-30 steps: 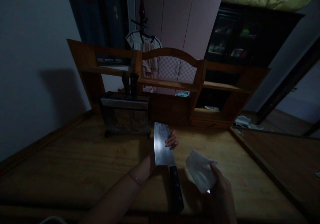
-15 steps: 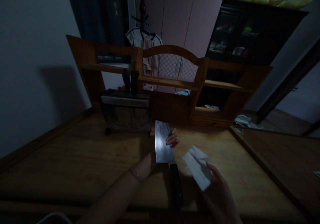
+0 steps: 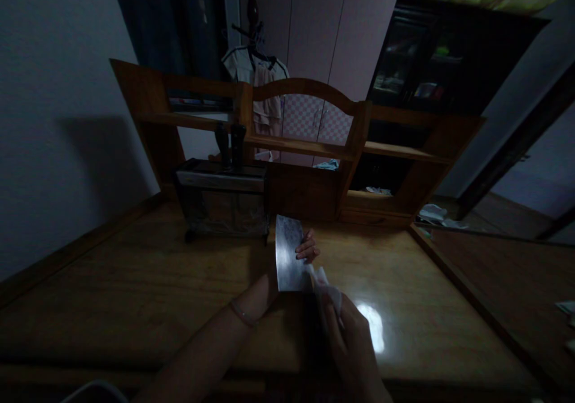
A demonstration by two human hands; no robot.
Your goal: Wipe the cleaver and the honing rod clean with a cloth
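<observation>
A cleaver [image 3: 290, 259] is held above the wooden desk [image 3: 188, 307], its broad blade upright and its dark handle pointing toward me. My left hand [image 3: 308, 248] grips the blade from behind, with fingertips wrapped over its right edge; the palm is hidden by the steel. My right hand [image 3: 353, 337] is closed on a folded white tissue [image 3: 330, 295], which lies against the cleaver where blade and handle meet. Most of the handle is lost in shadow beside the right hand.
A knife block [image 3: 220, 202] with two black-handled knives [image 3: 230, 145] stands on the desk at the left. Behind runs a wooden shelf unit [image 3: 309, 148]. A light reflection shines on the desk right of my right hand. A wall rises at far left.
My right hand has moved left with the tissue and brought it against the cleaver. The tissue is now more bunched. My left hand and the blade stay almost where they were.
</observation>
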